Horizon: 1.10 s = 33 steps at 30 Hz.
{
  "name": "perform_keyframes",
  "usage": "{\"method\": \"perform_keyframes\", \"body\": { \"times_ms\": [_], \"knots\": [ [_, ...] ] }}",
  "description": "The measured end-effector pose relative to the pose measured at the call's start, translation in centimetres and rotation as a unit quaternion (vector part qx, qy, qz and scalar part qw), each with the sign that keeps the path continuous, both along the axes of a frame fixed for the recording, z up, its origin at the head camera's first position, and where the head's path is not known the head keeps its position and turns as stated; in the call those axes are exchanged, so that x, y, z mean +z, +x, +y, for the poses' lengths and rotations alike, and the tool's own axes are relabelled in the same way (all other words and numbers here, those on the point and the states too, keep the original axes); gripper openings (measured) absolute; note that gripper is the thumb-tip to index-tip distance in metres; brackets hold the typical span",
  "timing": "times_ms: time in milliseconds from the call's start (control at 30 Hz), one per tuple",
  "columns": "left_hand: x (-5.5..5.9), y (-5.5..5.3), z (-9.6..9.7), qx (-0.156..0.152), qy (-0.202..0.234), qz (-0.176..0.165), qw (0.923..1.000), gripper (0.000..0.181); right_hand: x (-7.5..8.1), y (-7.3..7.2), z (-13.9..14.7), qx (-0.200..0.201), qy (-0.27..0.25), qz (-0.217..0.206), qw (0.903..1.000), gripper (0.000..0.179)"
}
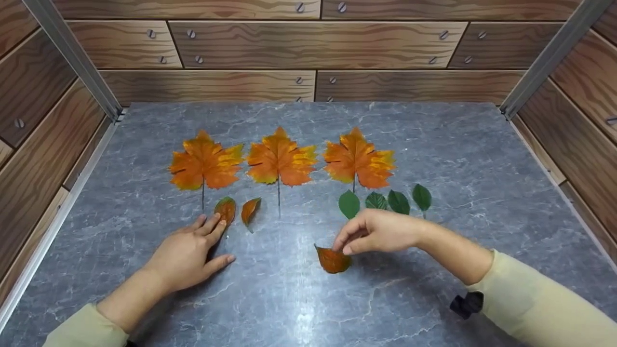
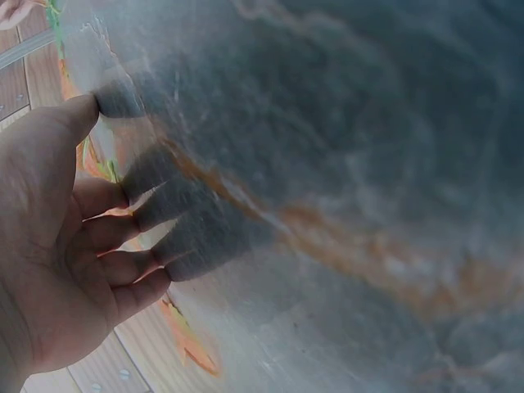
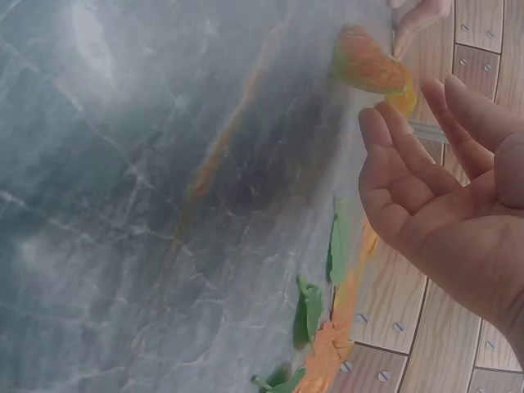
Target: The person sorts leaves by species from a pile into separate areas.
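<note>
My left hand point(image 1: 185, 255) lies palm down with fingers spread, its fingertips resting on an orange-brown leaf with green edges point(image 1: 224, 208). A second curled orange leaf point(image 1: 250, 212) lies just right of that one. My right hand point(image 1: 378, 233) pinches the edge of another orange-brown leaf point(image 1: 333, 260) between thumb and fingers, near the middle of the table. In the right wrist view this leaf point(image 3: 368, 61) shows beyond the fingertips. Small green leaves point(image 1: 349, 204) sit in a row behind the right hand, one partly covered by it.
Three orange-yellow maple leaves, the left point(image 1: 205, 161), the middle point(image 1: 279, 159) and the right point(image 1: 357, 161), lie in a row farther back, stems toward me. The grey marbled tabletop point(image 1: 270, 308) is bounded by wood-patterned walls point(image 1: 313, 46) and metal posts point(image 1: 77, 62).
</note>
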<state>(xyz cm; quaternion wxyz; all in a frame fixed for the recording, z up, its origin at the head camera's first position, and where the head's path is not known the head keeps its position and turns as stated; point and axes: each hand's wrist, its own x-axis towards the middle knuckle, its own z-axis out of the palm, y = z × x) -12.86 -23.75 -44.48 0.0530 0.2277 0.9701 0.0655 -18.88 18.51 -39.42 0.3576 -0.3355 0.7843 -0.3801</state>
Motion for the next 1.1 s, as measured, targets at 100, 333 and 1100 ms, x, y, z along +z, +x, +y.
{"method": "perform_keyframes", "body": {
  "times_ms": [100, 333, 1100],
  "knots": [
    [-0.1, 0.0, -0.1, -0.001, -0.001, 0.003, 1.0000, 0.085, -0.2, 0.1, -0.1, 0.014, 0.002, 0.007, 0.9999, 0.021],
    [-0.1, 0.1, -0.1, -0.003, 0.003, 0.010, 0.9999, 0.083, -0.4, 0.1, -0.3, 0.036, 0.001, 0.015, 0.9992, 0.021],
    [0.1, 0.0, 0.0, -0.003, 0.005, 0.007, 1.0000, 0.085, 1.7, -0.9, -3.3, -0.105, -0.050, 0.015, 0.9931, 0.024]
  ]
}}
